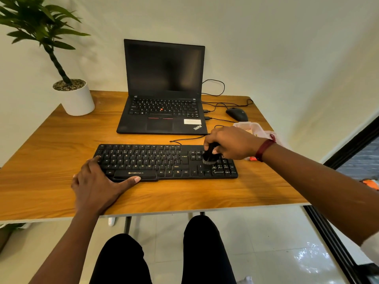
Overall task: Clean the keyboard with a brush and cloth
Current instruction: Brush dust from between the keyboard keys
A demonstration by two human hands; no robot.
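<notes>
Right fingers (207, 141): curled tight round the dark brush (210, 154), bristles down on the keys.
Left fingers (93, 161): straight and spread, pressing flat on the keyboard's left front corner, with the thumb along its front edge by the space bar.
Keyboard (155, 160): lies across the middle of the table (184, 193), near the front edge, with its cable running back toward the laptop (164, 111).
Step in hand: brushing, I judge. The right hand (231, 142) works the right end, between the arrow keys and the number pad, while the left hand (96, 181) steadies the board.
Next move: probably sweep on over the number pad, then fetch the cloth.
Cloth (268, 134): something pale pink behind the right wrist, by the table's right edge, looks like it, but I cannot tell for sure.
Count: one keyboard, one brush, one laptop, one mouse (236, 114), one potted plant (78, 99) at the back left corner, two hands.
</notes>
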